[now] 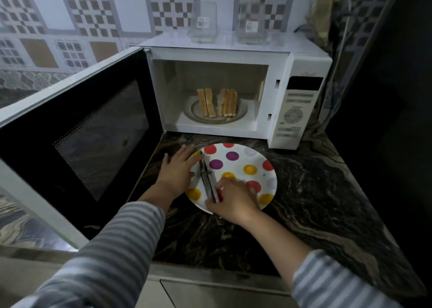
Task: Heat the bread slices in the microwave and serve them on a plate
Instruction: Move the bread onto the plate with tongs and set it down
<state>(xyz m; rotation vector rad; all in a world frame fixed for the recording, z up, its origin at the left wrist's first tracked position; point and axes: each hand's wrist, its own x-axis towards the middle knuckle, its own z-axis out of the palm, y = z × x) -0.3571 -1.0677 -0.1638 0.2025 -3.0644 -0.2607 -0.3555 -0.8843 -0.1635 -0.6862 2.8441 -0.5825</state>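
Partly hidden under the right hand (pixel 233 200), a pair of metal tongs (pixel 207 179) lies on the left part of the polka-dot plate (pixel 247 165); its near end disappears beneath the fingers, which are curled over it, so the right grip looks clamped on the tongs, though motion blur softens the fingertips. Whether the tongs are lifted off the plate or resting on it cannot be told. The left hand (pixel 177 170) lies flat with fingers straight and apart, its fingertips touching the plate's left rim and its palm over the dark marbled worktop (pixel 315 191). The plate sits near the worktop's back edge, just in front of the white microwave (pixel 301 67), whose door (pixel 77 132) swings wide open to the left and covers the worktop's left side. Inside, the bread slices (pixel 217 102) stand upright on edge in two groups on the glass turntable (pixel 242 113); their exact number is hard to make out. Two clear glass jars (pixel 203 22) stand on top of the microwave, blurred against the tiled wall (pixel 93 15). The worktop's right side falls into deep shadow, and both striped sleeves (pixel 109 256) are cut off by the lower frame edge.
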